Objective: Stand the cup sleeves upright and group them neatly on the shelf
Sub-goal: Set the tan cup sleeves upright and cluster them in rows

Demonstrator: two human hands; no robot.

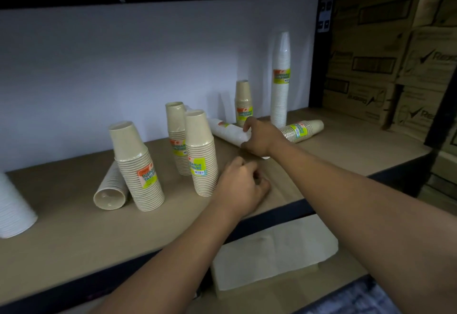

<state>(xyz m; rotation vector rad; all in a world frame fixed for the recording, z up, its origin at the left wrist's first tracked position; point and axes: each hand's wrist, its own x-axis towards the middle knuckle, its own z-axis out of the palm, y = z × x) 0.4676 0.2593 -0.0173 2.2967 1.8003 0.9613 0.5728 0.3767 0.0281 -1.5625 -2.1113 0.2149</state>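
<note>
Nine cup sleeves sat on one brown shelf, six upright and three lying down.

The shelf (74, 239) ran wide below a white back panel (148, 54), with cardboard boxes (371, 66) stacked past its right end. A tall white sleeve (280, 79) stood near the back right corner, and a white stack (14, 210) stood at the left end, cut by the frame. A tilted beige sleeve (138, 165) leaned against a fallen beige sleeve (111, 190) left of centre. Two middle beige sleeves (201, 153) stood close together, a back beige sleeve (243, 103) behind them. A right-hand beige sleeve (303, 129) lay at the tall one's foot. The right hand (259, 138) grasped the lying white sleeve (228, 132) mid-shelf. The left hand (241, 185) was clenched on nothing visible, near the front edge.
</note>
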